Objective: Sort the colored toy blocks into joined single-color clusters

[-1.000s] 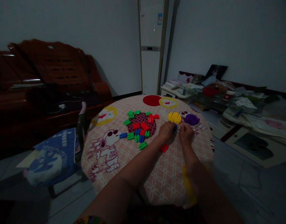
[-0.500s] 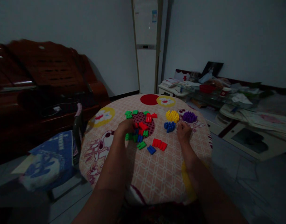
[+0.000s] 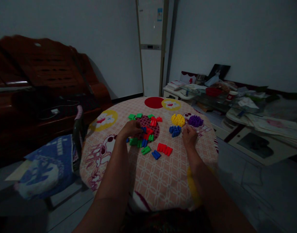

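My left hand (image 3: pixel 132 128) reaches over the mixed pile, its fingers pinched on a blue plastic building block (image 3: pixel 144 129). Around and under it lie red blocks (image 3: pixel 148 132) and green blocks (image 3: pixel 135 142). Closer to me are a green block (image 3: pixel 146 150), a blue block (image 3: pixel 156 154) and a row of red blocks (image 3: pixel 164 149). My right hand (image 3: pixel 189 134) rests with curled fingers just right of the grouped blue blocks (image 3: pixel 175 130); what those fingers hold, if anything, is hidden. Behind it sit a yellow cluster (image 3: pixel 178 120) and a purple cluster (image 3: pixel 196 121).
A patterned cloth covers the round table (image 3: pixel 163 184). On the left stand a chair (image 3: pixel 51 168) with a blue cover and a wooden sofa (image 3: pixel 49 71). To the right, a cluttered glass-topped cabinet (image 3: pixel 211 94) runs along the wall.
My left hand has lifted slightly, and a blue block now shows at its fingertips. The right hand stays beside the blue group. The whole view has shifted a little.
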Demonstrator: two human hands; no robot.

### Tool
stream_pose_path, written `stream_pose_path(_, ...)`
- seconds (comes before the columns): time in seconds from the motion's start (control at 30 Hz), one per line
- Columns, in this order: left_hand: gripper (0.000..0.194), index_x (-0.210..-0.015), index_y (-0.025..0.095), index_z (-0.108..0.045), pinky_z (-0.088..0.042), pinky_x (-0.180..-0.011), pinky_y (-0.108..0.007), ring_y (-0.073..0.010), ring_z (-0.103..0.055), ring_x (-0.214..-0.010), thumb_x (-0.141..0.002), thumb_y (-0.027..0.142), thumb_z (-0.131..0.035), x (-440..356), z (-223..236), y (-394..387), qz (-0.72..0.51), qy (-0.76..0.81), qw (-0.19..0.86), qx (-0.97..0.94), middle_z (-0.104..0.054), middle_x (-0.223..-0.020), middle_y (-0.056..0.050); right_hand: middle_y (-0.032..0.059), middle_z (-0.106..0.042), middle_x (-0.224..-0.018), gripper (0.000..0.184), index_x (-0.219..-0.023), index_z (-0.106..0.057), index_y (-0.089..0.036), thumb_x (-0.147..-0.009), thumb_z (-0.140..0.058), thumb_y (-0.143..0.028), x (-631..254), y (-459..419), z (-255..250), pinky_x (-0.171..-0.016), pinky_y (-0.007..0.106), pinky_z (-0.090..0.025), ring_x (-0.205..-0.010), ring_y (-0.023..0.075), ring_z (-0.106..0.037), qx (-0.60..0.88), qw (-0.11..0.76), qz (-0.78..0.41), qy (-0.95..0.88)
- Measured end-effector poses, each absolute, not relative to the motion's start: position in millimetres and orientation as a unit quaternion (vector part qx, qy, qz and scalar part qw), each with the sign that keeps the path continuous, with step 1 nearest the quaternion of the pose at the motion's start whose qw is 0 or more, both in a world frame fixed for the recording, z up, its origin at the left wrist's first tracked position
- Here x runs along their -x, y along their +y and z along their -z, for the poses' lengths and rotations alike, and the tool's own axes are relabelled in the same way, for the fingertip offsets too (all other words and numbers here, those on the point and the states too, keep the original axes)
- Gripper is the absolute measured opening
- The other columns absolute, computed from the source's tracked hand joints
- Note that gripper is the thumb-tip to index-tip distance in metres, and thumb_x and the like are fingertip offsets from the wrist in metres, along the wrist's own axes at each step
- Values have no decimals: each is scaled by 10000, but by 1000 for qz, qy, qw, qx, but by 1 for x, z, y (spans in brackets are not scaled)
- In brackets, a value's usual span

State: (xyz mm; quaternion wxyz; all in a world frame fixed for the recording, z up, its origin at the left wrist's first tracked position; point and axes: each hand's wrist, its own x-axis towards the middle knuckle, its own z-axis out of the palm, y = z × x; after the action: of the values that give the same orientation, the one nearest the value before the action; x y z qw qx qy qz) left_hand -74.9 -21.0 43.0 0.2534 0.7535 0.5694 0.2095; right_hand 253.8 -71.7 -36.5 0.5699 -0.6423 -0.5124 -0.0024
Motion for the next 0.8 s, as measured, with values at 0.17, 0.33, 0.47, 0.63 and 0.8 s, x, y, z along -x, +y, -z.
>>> stream_pose_path(0.17, 202, -850, 151, -627, -473, -622, -239, -150, -604, -701, -669, 242, -616, 29, -43, -26, -351, 466, 289, -760, -643, -758, 7, -13, -532, -554, 261, -605, -495, -226, -846, -460, -321, -253, -71, 36, -609, 281, -343, -551, 154, -451, 642, 571, 14, -512)
stream_pose_path(0.33, 241, -949, 139, -697, -493, -689, -247, -152, -644, -730, -736, 193, -599, -23, -35, -35, -349, 475, 265, -764, -697, -805, -20, -12, -524, -552, 264, -594, -462, -232, -842, -450, -320, -253, -71, 36, -609, 284, -330, -550, 151, -441, 638, 573, 20, -514)
stream_pose_path(0.47, 223, -958, 123, -752, -487, -688, -249, -150, -652, -672, -779, 189, -637, -48, -27, -40, -285, 508, 238, -777, -722, -744, -40, -19, -509, -544, 256, -594, -450, -235, -838, -446, -312, -253, -72, 34, -603, 285, -318, -555, 153, -434, 637, 570, 21, -519)
stream_pose_path(0.63, 191, -922, 111, -781, -501, -748, -253, -169, -685, -779, -794, 180, -656, -65, -19, -39, -244, 518, 216, -791, -772, -867, -87, -16, -507, -553, 243, -591, -450, -234, -826, -457, -297, -252, -72, 32, -605, 288, -315, -571, 159, -455, 639, 571, 15, -515)
stream_pose_path(0.8, 257, -1034, 111, -766, -520, -759, -246, -163, -695, -812, -849, 201, -612, -72, -11, -36, -266, 513, 260, -773, -776, -914, -84, -10, -521, -556, 247, -595, -474, -232, -835, -459, -290, -252, -73, 31, -606, 286, -321, -592, 164, -461, 649, 562, 15, -513)
